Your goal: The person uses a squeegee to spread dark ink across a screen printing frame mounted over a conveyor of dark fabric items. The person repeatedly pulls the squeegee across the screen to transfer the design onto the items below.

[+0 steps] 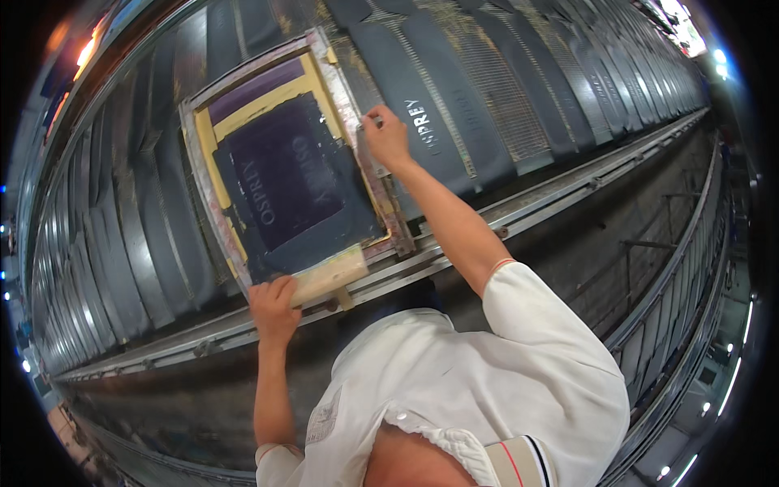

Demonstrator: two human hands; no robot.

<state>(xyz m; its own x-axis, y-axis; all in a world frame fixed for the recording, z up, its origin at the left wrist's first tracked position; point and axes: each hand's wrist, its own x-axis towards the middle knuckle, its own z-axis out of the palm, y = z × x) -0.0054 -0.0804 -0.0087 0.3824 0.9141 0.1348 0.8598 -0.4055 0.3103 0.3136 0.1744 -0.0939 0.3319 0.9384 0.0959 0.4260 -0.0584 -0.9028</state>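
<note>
A screen printing frame (355, 122) with purple mesh (284, 183) and yellow tape along its inner edges lies tilted over dark fabric panels. My left hand (274, 310) is closed around the frame's near left corner, right beside one end of a squeegee (331, 274). The squeegee has a pale wooden handle and rests across the frame's near end. My right hand (385, 138) has its fingers curled on the frame's right side, about midway along; the fingertips are partly hidden. Dark ink coats the mesh border.
Dark panels (454, 114) lie in a long row on both sides of the frame; one just right of it bears white lettering. A metal rail (560, 191) runs along the table's near edge, in front of my body. Lower rails (649, 300) stand at the right.
</note>
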